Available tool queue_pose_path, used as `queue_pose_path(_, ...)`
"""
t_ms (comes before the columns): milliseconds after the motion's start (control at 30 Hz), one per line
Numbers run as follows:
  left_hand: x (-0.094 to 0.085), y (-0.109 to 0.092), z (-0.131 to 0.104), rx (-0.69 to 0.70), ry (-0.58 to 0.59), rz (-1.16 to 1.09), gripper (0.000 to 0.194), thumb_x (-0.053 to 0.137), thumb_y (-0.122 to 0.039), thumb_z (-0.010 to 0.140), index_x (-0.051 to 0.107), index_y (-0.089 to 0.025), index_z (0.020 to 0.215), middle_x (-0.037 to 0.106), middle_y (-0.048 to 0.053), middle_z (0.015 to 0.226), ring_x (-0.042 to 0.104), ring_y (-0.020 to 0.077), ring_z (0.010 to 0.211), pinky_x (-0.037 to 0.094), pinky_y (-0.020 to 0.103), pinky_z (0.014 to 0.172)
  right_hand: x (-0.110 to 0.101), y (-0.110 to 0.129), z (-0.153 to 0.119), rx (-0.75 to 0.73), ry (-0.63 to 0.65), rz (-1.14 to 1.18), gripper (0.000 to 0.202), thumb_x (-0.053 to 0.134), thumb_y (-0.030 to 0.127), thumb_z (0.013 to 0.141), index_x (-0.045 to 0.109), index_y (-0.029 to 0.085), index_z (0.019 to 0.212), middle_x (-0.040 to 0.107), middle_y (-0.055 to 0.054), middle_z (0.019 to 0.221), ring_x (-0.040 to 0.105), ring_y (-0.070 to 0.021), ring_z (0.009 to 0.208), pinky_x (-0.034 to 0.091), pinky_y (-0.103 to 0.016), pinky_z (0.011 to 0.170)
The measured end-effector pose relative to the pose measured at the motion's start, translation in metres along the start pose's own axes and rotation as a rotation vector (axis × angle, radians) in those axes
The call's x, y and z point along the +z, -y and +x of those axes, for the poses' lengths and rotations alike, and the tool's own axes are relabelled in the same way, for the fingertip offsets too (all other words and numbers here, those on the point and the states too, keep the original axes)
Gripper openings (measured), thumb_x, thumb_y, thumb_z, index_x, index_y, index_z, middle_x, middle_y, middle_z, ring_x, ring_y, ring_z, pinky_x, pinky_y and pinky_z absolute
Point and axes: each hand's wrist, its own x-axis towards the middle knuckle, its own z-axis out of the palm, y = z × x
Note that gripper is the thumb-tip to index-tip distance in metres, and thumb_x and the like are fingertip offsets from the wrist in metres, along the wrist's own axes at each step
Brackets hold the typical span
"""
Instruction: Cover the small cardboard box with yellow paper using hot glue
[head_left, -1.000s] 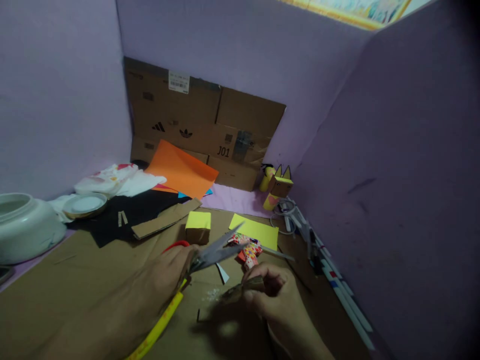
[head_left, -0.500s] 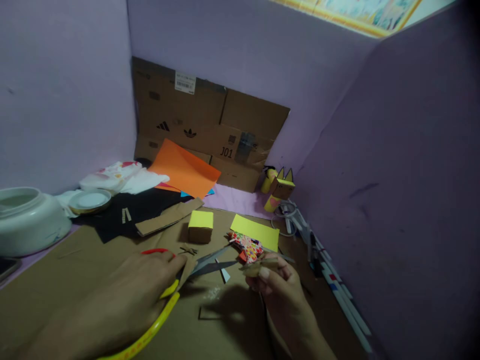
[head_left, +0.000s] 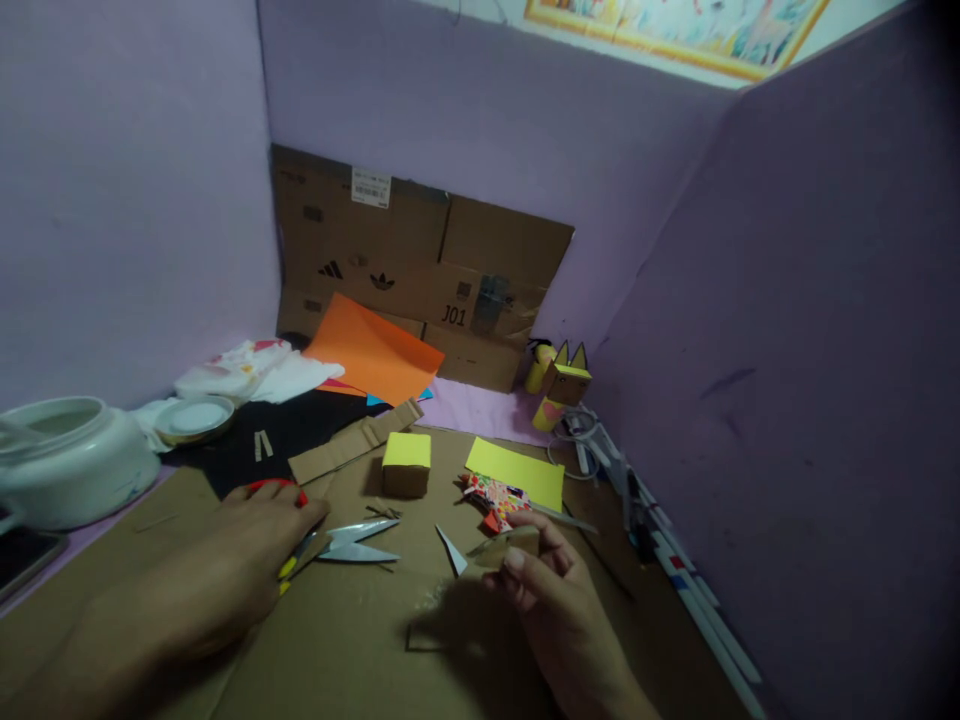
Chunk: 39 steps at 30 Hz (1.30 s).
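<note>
My left hand [head_left: 225, 570] is closed around the red and yellow handles of a pair of scissors [head_left: 360, 545], low over the cardboard sheet. Their blades are spread and point right. A brown strip shows beside the handles, partly hidden by my fingers. Between the thumb and fingers of my right hand [head_left: 559, 600] is a small piece of cardboard [head_left: 510, 548]. Just beyond it lies a flower-patterned glue gun [head_left: 501, 497] with an orange trigger. A pale pointed scrap [head_left: 452, 552] rests between the hands. Behind stands a cardboard cube [head_left: 406, 480] with a yellow top.
A yellow paper sheet [head_left: 517, 472] and a long cardboard strip [head_left: 352, 445] lie farther back. At the left is a white pot [head_left: 82, 470] with its lid [head_left: 195, 418]. A cardboard animal figure [head_left: 564, 385] stands back right, near white sticks [head_left: 697, 600] along the wall.
My left hand has moved left with the scissors, drawing the blades away from the cardboard piece. My right hand still holds that piece, now turned slightly. The view has tipped up a little.
</note>
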Motion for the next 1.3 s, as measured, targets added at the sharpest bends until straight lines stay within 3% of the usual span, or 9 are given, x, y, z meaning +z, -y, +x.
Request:
queue_pose_path(67,0.002,-0.009,0.004,-0.024,0.001,-0.038,0.035,0.044,-0.020,0.075,0.064,-0.019,0.104,0.064,0.013,0.103,0.054,0.0315,0.098,0.036,0.048,0.087,0.000,-0.002,-0.001,0.012,-0.018,-0.017,0.031,0.081,0.021,0.054,0.063,0.019,0.080,0.063,0.003,0.063,0.057,-0.0094,0.053,0.050,-0.023,0.055)
queue_pose_path(133,0.009,-0.027,0.006,0.025,-0.034,-0.305,0.038,0.047,-0.025,0.076,0.058,-0.020,0.113,0.059,0.010,0.116,0.051,0.0274,0.107,0.035,0.041,0.093,-0.001,-0.004,-0.002,0.023,-0.021,-0.031,0.031,0.081,0.022,0.053,0.062,0.018,0.076,0.061,0.004,0.060,0.054,-0.0083,0.050,0.048,-0.021,0.052)
queue_pose_path(267,0.036,-0.077,0.010,0.025,0.015,-0.871,0.043,0.057,-0.029,0.066,0.056,-0.015,0.107,0.063,0.007,0.091,0.058,0.0190,0.075,0.046,0.029,0.068,-0.002,-0.009,-0.004,0.045,0.022,-0.035,0.032,0.082,0.024,0.053,0.060,0.018,0.076,0.061,0.004,0.057,0.052,-0.0075,0.048,0.041,-0.017,0.047)
queue_pose_path(400,0.056,-0.108,0.014,-0.051,-0.018,-0.971,0.017,0.058,-0.027,0.063,0.060,-0.014,0.074,0.059,0.002,0.065,0.052,0.0153,0.062,0.040,0.025,0.056,-0.005,-0.017,-0.003,0.063,0.052,-0.046,0.032,0.082,0.026,0.055,0.058,0.017,0.075,0.064,0.001,0.060,0.054,-0.0093,0.050,0.042,-0.019,0.049)
queue_pose_path(567,0.061,-0.104,0.020,-0.096,-0.053,-1.169,0.016,0.061,-0.029,0.059,0.059,-0.013,0.063,0.057,0.001,0.055,0.049,0.0126,0.052,0.037,0.023,0.050,-0.005,-0.023,-0.002,0.052,0.006,-0.072,0.034,0.083,0.028,0.051,0.058,0.016,0.071,0.061,0.003,0.055,0.052,-0.0080,0.045,0.042,-0.018,0.045)
queue_pose_path(733,0.060,-0.089,0.031,-0.287,0.042,-1.422,0.013,0.066,-0.022,0.049,0.057,-0.013,0.055,0.050,-0.004,0.041,0.041,0.0070,0.038,0.033,0.019,0.039,0.000,-0.011,-0.002,0.203,0.024,-0.029,0.037,0.073,0.044,0.061,0.063,0.012,0.077,0.063,-0.002,0.061,0.059,-0.0130,0.052,0.048,-0.023,0.046)
queue_pose_path(833,0.060,-0.082,0.035,-0.352,0.052,-1.546,0.013,0.065,-0.020,0.046,0.056,-0.014,0.052,0.047,-0.005,0.038,0.038,0.0055,0.034,0.035,0.019,0.037,0.002,-0.004,0.000,0.315,-0.011,0.055,0.039,0.069,0.047,0.061,0.064,0.011,0.074,0.063,-0.003,0.057,0.060,-0.0130,0.048,0.048,-0.021,0.041)
queue_pose_path(1067,0.060,-0.078,0.037,-0.413,0.166,-1.558,0.009,0.059,-0.020,0.046,0.052,-0.015,0.048,0.043,-0.006,0.037,0.036,0.0055,0.034,0.037,0.019,0.035,0.005,-0.003,0.002,0.402,0.031,0.012,0.029,0.069,0.039,0.059,0.062,0.013,0.070,0.062,-0.001,0.054,0.059,-0.0126,0.045,0.048,-0.020,0.036)
queue_pose_path(1300,0.065,-0.087,0.032,-0.362,0.240,-1.450,0.004,0.056,-0.013,0.043,0.056,-0.012,0.047,0.046,-0.003,0.036,0.036,0.0059,0.031,0.033,0.019,0.032,0.004,-0.007,-0.003,0.356,0.179,-0.248,0.025,0.076,0.031,0.054,0.063,0.012,0.064,0.060,0.001,0.051,0.053,-0.0091,0.043,0.049,-0.020,0.039)
